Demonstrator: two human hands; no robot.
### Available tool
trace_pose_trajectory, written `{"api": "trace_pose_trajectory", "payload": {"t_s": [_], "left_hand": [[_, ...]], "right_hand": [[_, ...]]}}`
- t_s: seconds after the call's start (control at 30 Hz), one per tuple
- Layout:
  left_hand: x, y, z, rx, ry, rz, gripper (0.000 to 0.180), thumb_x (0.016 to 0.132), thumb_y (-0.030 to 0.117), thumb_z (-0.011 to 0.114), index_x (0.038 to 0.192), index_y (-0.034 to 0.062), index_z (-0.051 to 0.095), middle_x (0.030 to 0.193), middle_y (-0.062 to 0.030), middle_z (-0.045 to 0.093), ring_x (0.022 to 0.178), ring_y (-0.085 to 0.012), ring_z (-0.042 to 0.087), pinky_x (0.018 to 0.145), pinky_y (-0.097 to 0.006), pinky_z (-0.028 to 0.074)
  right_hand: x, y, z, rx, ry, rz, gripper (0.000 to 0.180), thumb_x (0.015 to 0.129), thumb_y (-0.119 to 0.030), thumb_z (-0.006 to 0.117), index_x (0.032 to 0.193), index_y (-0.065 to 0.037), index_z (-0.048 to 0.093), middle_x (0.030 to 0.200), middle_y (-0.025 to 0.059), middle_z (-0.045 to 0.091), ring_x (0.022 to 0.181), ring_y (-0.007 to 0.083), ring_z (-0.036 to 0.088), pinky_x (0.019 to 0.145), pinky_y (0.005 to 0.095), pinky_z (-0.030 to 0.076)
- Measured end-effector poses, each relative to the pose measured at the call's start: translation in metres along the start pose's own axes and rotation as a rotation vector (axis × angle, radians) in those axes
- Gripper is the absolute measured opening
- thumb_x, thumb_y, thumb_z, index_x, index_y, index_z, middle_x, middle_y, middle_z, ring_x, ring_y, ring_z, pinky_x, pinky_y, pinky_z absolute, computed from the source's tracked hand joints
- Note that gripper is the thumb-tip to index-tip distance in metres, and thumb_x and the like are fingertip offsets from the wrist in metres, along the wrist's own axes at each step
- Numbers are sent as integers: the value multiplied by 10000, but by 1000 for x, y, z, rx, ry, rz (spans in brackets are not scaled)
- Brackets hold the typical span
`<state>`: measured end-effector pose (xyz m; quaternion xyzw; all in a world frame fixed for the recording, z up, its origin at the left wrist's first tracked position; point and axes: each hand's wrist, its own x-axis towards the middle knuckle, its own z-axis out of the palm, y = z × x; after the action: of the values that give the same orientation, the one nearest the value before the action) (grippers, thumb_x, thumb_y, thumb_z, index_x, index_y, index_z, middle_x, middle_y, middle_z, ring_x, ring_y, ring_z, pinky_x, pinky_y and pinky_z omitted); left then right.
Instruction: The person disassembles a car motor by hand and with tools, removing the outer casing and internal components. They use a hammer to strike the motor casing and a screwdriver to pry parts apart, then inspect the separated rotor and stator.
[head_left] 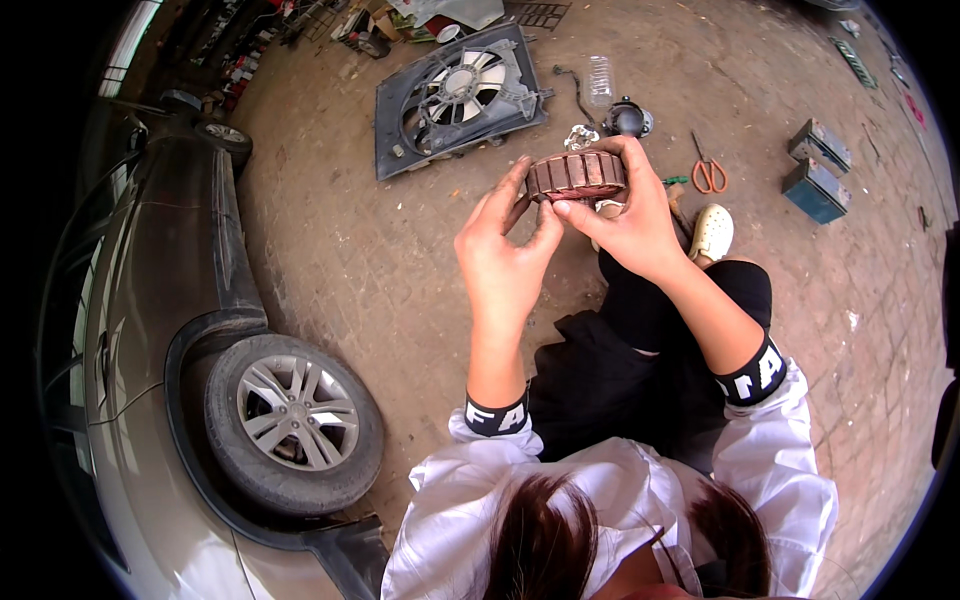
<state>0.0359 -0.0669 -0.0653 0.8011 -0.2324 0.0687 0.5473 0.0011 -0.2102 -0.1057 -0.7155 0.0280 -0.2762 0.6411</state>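
Observation:
Between my two hands is a brown, round stator [577, 176] with evenly spaced grooves around its outer side. It is held up off the ground at about knee height. My left hand [505, 235] grips its left side, thumb underneath and fingers along the edge. On the right side, my right hand [640, 215] wraps over the top with the thumb pressed to the lower rim. Just beyond the stator on the ground lie a dark round motor housing [628, 119] and a small pale metal part [580, 136].
Orange-handled scissors [709, 176] lie right of my hands, near a light clog [712, 232]. Two batteries [816, 190] stand farther right. A radiator fan [460, 85] in its shroud, a clear plastic bottle [600, 80] and a cable [575, 92] lie ahead. A car [150, 330] with a wheel [300, 420] stands left.

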Motion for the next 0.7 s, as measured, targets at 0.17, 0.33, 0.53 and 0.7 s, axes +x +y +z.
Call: {"api": "trace_pose_trajectory", "payload": {"t_s": [0.17,0.33,0.53,0.7], "left_hand": [[-1,-2,3,-213,13,-64,409,835,-60,604,1241,-85,566,1222,-162,613,1101,-216,614,948,-326,517],[-2,-4,6,-347,48,-108,375,847,-85,566,1222,-103,569,1235,-167,605,1105,-215,613,958,-310,494],[-3,-5,19,-405,139,-122,385,835,-110,559,1219,-105,572,1191,-157,633,1081,-206,626,953,-310,492],[-3,-6,18,-441,143,-125,380,816,-103,605,1195,-113,576,1186,-190,626,1103,-236,616,978,-346,490]], "right_hand": [[1,-4,-1,-76,33,-72,556,673,-194,857,1056,-27,490,959,101,628,881,197,660,751,320,535],[1,-3,1,-126,46,-106,555,661,-204,860,1045,-33,498,958,104,626,866,206,661,735,320,536],[0,2,1,-177,72,-117,560,641,-223,870,1019,-31,503,934,116,626,852,231,661,729,330,533],[-1,1,2,-200,67,-100,576,620,-239,881,999,-26,503,906,117,627,824,240,656,723,336,529]]}}
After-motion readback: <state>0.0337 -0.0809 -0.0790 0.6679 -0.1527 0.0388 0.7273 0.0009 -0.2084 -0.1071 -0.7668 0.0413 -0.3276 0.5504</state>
